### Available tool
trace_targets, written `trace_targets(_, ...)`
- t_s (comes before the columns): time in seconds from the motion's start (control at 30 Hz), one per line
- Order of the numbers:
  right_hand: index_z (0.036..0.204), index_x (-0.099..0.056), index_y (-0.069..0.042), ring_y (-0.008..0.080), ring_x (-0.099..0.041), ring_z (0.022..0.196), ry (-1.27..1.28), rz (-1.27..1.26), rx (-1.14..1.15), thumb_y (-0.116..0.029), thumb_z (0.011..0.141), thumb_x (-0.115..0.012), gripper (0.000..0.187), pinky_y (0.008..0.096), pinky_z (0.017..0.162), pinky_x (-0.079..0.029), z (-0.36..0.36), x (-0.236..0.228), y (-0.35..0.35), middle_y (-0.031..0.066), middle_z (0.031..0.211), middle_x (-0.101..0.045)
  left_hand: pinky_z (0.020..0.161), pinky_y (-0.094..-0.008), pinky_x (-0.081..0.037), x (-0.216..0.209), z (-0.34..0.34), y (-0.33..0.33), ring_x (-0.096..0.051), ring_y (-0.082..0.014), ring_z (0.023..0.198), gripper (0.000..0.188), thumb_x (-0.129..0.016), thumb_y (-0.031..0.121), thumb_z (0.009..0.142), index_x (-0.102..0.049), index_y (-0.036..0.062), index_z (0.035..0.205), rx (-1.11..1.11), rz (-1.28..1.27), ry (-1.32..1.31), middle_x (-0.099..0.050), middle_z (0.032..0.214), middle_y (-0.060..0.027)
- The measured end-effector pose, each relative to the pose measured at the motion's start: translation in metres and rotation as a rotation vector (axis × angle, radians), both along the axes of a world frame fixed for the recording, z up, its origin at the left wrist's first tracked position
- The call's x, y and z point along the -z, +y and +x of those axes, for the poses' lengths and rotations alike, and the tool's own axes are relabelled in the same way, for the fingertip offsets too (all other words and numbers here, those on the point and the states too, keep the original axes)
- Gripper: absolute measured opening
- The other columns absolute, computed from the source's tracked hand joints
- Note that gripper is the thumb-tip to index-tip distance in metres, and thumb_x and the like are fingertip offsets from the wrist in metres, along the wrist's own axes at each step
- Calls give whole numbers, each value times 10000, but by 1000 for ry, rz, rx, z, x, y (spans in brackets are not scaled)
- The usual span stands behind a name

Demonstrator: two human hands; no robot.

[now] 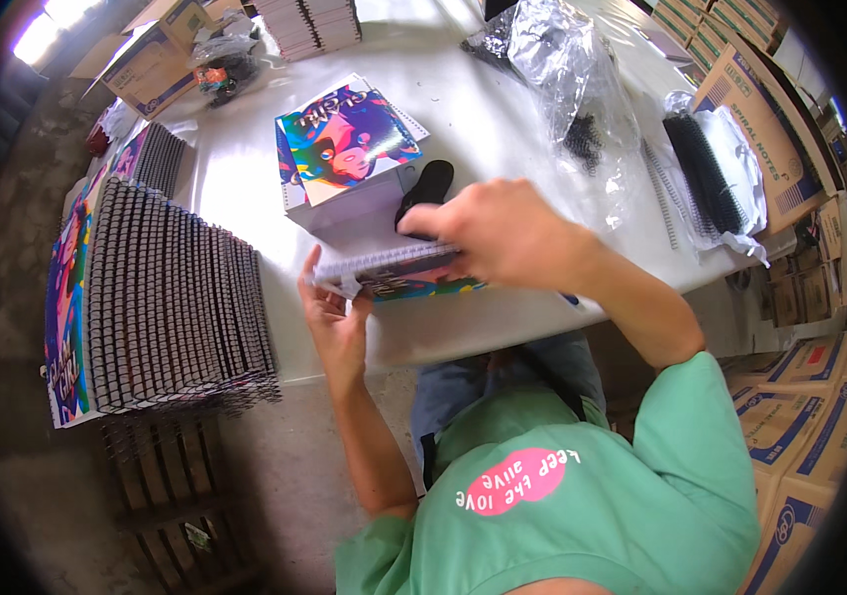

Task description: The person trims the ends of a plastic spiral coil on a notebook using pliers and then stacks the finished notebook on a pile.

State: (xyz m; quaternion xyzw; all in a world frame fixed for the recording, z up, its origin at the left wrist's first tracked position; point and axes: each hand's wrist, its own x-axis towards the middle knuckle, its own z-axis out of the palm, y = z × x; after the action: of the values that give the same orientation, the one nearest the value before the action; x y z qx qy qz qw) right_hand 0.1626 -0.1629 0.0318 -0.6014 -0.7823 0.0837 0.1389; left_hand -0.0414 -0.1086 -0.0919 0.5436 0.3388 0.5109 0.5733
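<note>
You wear a green short-sleeved T-shirt (pixel 641 486), its pink rounded patch (pixel 517 483) overlaid with white lettering (pixel 475 498); at twelve o'clock from that patch, your blue trousers (pixel 574 362) show. Your left hand (pixel 336 322) and right hand (pixel 512 233) are bare.

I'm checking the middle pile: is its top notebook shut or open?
Shut: the top notebook lies flat, its colourful cover facing up.
</note>
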Motion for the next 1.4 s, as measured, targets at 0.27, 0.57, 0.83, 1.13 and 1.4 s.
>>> trace_targets(0.27,932,-564,-42,58,-579,751,1359,104,257,47,664,-704,315,225,683,-485,20,110,-41,-3,791,-613,775,-235,-415,11,35,-17,-414,-120,916,620,-669,6,686,-386,62,1234,-110,19,-89,-379,985,-30)
trace_targets(0.57,801,-489,-59,44,-482,684,1292,-114,385,28,601,-673,285,213,613,-404,18,124,-41,-21,733,-534,845,-297,-438,27,22,-31,-413,-195,1069,826,-744,150,701,-213,59,1328,-185,-44,36,-361,1158,-106)
trace_targets(0.83,1082,-510,-16,186,-552,912,965,-67,278,-1,611,-675,500,304,817,-441,36,130,-51,134,993,-569,1094,-474,-77,-43,99,-64,-533,-234,963,423,-676,200,764,-542,132,1160,-312,1078,983,-546,923,-46)
trace_targets(1.13,1037,-601,-27,337,-609,914,250,276,1079,-106,784,-598,265,391,807,-488,310,116,-59,205,972,-610,1088,-475,-69,-41,107,-61,-515,-198,828,229,-684,193,717,-648,161,941,-259,1028,808,-517,800,-19)
trace_targets(1.4,1118,-595,-22,312,-641,846,184,251,1021,-68,754,-539,371,421,751,-500,326,139,-38,184,854,-654,971,-400,-237,-44,106,-60,-467,-160,770,398,-688,221,723,-653,181,1118,-299,1115,891,-484,771,8)
